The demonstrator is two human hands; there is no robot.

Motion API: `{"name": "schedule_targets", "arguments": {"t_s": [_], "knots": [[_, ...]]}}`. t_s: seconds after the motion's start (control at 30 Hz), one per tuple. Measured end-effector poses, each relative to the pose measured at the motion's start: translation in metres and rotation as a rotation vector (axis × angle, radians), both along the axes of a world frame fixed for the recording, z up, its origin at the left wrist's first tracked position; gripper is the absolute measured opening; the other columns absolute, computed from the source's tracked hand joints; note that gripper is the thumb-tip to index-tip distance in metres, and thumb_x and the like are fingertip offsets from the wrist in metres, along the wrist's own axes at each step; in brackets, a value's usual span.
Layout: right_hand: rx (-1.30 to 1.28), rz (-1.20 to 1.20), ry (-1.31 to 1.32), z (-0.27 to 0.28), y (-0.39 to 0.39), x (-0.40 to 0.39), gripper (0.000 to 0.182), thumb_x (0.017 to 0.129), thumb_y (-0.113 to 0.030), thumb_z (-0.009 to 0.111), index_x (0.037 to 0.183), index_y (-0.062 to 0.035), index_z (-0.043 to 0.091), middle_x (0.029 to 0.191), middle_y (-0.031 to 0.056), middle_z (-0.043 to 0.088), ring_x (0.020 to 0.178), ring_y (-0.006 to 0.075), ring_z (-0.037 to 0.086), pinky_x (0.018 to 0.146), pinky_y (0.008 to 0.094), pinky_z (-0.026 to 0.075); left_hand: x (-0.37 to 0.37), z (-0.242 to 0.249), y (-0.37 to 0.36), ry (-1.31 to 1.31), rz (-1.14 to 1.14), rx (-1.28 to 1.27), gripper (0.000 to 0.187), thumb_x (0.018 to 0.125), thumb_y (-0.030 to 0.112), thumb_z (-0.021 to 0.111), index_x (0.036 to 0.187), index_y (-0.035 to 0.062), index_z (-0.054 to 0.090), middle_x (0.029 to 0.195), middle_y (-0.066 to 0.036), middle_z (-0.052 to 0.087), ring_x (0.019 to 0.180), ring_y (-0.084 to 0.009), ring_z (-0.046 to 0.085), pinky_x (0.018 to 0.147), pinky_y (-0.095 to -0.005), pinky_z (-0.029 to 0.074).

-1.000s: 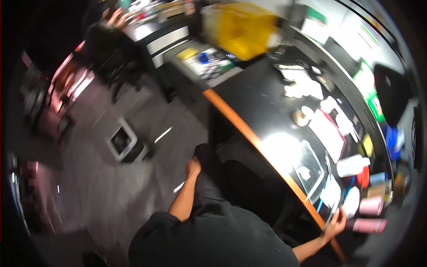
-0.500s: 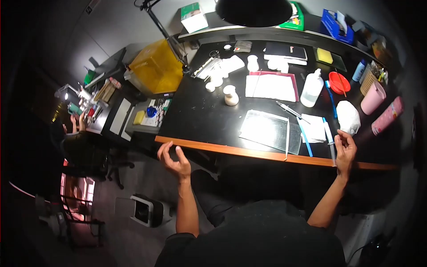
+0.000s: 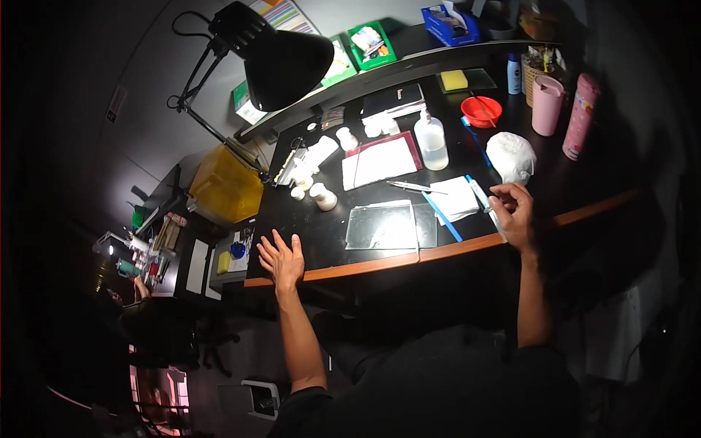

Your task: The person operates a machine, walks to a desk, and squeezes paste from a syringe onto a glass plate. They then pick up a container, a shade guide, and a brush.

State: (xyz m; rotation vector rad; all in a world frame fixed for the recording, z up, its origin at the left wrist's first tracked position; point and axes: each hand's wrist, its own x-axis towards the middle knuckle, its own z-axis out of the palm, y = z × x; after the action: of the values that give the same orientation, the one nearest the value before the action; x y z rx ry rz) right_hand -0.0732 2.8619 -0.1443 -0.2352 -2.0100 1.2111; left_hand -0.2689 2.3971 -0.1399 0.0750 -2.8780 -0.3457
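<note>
My left hand (image 3: 283,261) is over the desk's front left edge, its fingers spread and nothing in it. My right hand (image 3: 515,217) hovers at the front right with fingers loosely bent, a gap between thumb and index finger. Just beside it lies a slim white-and-blue tool (image 3: 478,193), partly covered by the hand. A crumpled white bundle (image 3: 511,155) sits behind that hand. To its left are folded white paper (image 3: 454,198), a blue stick (image 3: 443,217) and tweezers (image 3: 410,187). Between my hands lies a glass plate (image 3: 383,228) with a thin white stick (image 3: 417,232) across it.
A clear pump bottle (image 3: 432,142), a white cloth on a dark red pad (image 3: 380,162), a small jar (image 3: 323,197) and a red bowl (image 3: 481,111) stand farther back. Pink tumblers (image 3: 547,106) are at right. A black lamp (image 3: 285,69) hangs at upper left. Another person's hand (image 3: 140,287) shows far left.
The view has turned, so the desk items appear farther left and the lamp shows more fully. My left hand has lifted onto the desk edge and spread its fingers. My right hand stays beside the slim tool.
</note>
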Motion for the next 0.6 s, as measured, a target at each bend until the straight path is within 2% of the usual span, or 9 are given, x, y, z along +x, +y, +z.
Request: {"name": "schedule_targets", "arguments": {"t_s": [0.1,0.2,0.27,0.6], "knots": [[0.030,-0.014,-0.018,0.008,-0.004,0.004,0.018,0.087,-0.012,0.071,0.103,-0.0026,0.070,0.101,0.0085,0.066,0.091,0.0194,0.064,0.078,0.0308,0.049,-0.001,0.000,0.000,-0.058,0.008,-0.006,0.079,0.101,0.059,0.032,0.157,0.0038,0.020,0.163,-0.027,0.007,0.152,-0.0417,-0.002,0.121,-0.0543,0.001],[0.102,-0.031,-0.012,0.015,-0.011,0.007,0.021,0.085,-0.011,0.071,0.103,-0.0019,0.070,0.102,0.0116,0.066,0.094,0.0246,0.064,0.083,0.0347,0.050,-0.002,0.001,0.000,-0.095,0.019,-0.012,0.080,0.101,0.060,0.030,0.158,0.0047,0.019,0.163,-0.027,0.006,0.152,-0.0417,-0.003,0.121,-0.0539,0.000],[0.180,-0.031,0.091,0.007,-0.011,0.004,0.021,0.083,-0.009,0.071,0.101,0.0006,0.068,0.102,0.0150,0.066,0.100,0.0298,0.065,0.090,0.0383,0.050,-0.009,-0.002,-0.003,-0.132,0.055,-0.053,0.080,0.101,0.063,0.024,0.160,0.0087,0.015,0.164,-0.025,0.006,0.152,-0.0414,-0.003,0.121,-0.0533,0.000],[0.235,-0.069,0.080,0.006,-0.013,0.006,0.023,0.085,-0.013,0.071,0.104,-0.0007,0.067,0.103,0.0170,0.067,0.099,0.0325,0.066,0.089,0.0398,0.051,-0.011,-0.002,-0.004,-0.146,0.070,-0.043,0.082,0.101,0.064,0.024,0.159,0.0080,0.017,0.164,-0.025,0.005,0.153,-0.0407,-0.004,0.122,-0.0529,-0.001]]}}
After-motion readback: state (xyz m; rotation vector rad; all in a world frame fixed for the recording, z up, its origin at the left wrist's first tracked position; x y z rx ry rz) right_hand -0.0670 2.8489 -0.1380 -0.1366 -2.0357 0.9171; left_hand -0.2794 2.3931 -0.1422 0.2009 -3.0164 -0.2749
